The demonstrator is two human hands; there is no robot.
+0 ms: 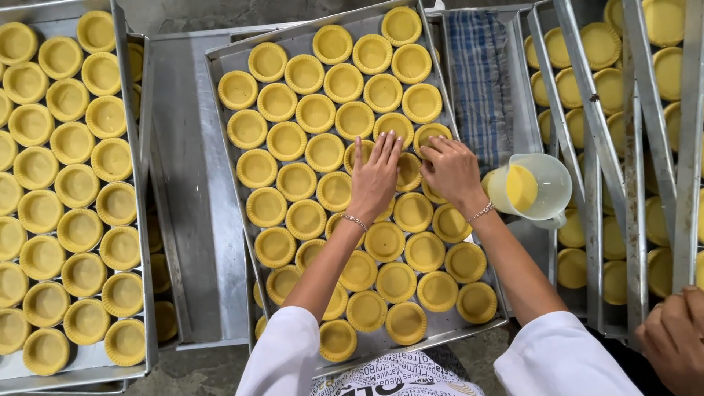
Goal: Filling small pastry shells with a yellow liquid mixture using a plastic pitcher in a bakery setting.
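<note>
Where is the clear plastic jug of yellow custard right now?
In the head view, the clear plastic jug of yellow custard sits right of the centre metal tray, just beyond the right hand, below the blue checked cloth.

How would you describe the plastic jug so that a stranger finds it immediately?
Start at the middle metal tray full of tart shells. Just past its right edge, near the person's right hand, stands the clear plastic jug. It alone is see-through and holds yellow liquid.
</note>
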